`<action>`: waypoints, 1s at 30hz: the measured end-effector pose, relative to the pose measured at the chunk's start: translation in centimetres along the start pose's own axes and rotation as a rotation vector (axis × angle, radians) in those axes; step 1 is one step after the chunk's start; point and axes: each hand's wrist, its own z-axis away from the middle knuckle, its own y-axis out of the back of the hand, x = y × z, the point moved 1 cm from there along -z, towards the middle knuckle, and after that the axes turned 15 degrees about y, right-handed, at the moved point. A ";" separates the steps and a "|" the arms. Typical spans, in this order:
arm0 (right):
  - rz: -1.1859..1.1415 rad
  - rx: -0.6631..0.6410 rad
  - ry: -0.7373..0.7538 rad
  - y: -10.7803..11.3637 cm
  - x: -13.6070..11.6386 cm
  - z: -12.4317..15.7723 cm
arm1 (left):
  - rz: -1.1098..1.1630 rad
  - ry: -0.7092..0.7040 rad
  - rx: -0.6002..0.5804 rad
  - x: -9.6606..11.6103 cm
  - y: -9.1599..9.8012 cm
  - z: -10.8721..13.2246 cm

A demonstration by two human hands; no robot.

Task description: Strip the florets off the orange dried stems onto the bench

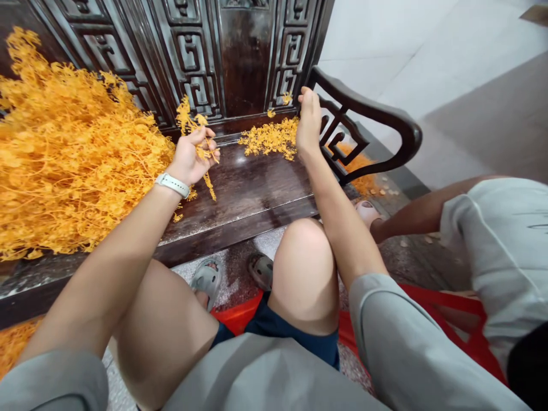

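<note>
My left hand (194,155), with a pale watch on its wrist, pinches an orange flower sprig (185,117) whose stems poke out between the fingers. It hovers over the front of a dark wooden bench seat (252,182). My right hand (309,123) stands on edge by the bench's right end, fingers stretched out and nothing seen in them; its palm side is partly hidden. Just left of it lies a low pile of small orange blossoms (272,138). A large heap of orange sprigs (85,160) covers the left part of the seat.
The bench has a carved backrest (246,63) and a curved armrest (381,114) at the right. More orange bits (357,162) lie on the floor beyond it. Another person's leg (411,214) is close at the right. Red material (449,302) lies below, near my knees.
</note>
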 end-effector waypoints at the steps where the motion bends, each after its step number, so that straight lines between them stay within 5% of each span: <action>1: -0.007 0.019 -0.016 0.2 0.5 0.1 | -0.010 0.014 -0.014 -0.2 -0.1 -0.1; 9: -0.101 -0.172 -0.026 0.5 -1.8 2.7 | -0.138 0.041 -0.060 -1.8 -1.4 -0.8; 17: -0.511 -0.339 -0.516 -0.2 -8.9 3.6 | -0.366 0.073 -0.136 -2.8 -2.3 -0.3; 22: -0.730 -0.465 -0.636 -1.3 -12.9 3.8 | -0.438 0.029 -0.233 -3.3 -3.0 -0.3; 30: -0.810 -0.416 -0.614 -2.1 -12.9 3.8 | -0.404 -0.056 -0.195 -2.7 -3.8 0.5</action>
